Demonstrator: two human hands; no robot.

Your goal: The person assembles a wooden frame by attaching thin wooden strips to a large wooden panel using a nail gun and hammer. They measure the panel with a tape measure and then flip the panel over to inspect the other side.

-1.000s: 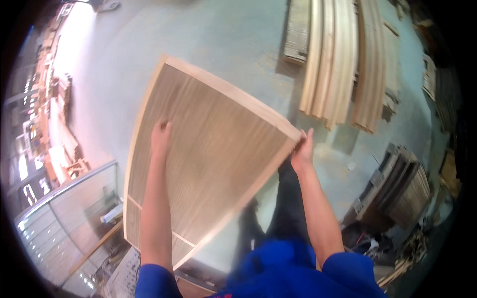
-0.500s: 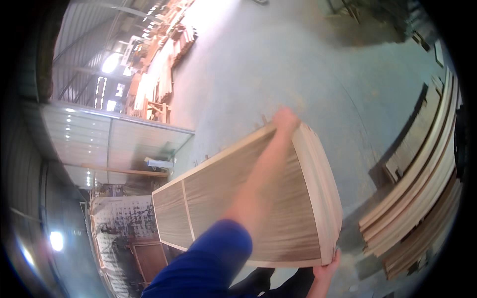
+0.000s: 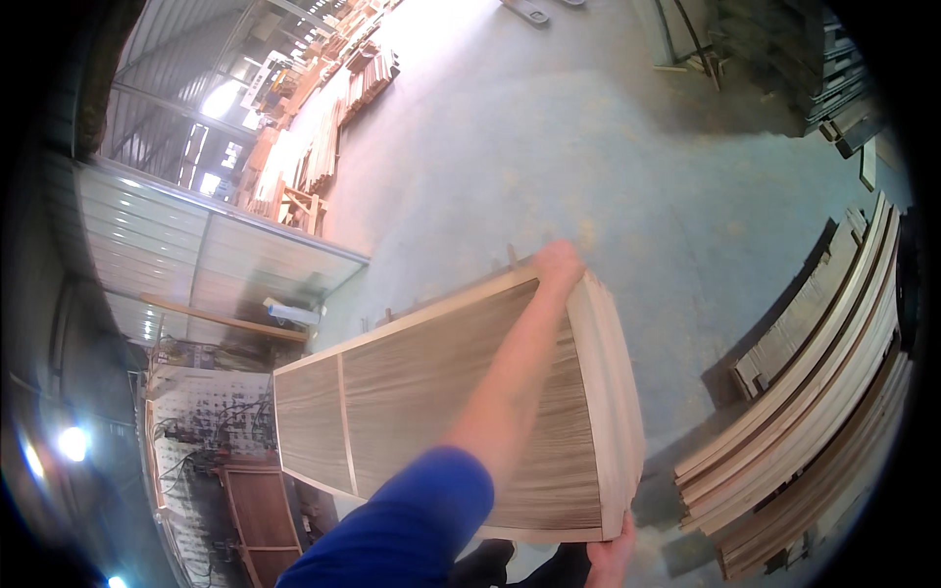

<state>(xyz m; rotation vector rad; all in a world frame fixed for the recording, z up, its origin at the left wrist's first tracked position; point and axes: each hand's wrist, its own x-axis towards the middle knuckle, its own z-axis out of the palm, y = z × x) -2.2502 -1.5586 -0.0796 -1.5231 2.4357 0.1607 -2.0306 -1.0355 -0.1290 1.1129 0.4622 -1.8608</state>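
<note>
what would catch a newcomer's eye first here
A big framed wooden panel fills the middle, carried above the grey concrete floor. The left hand grips its far top corner, the right hand its near lower corner. Long pale wooden strips lie stacked at the right.

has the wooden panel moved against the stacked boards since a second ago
Yes. The wooden panel has swung left, away from the stacked boards, left hand on its far edge.

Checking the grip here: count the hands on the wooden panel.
2. The left hand grips the wooden panel's far top edge; the right hand holds its near bottom corner, partly cut off.
</note>
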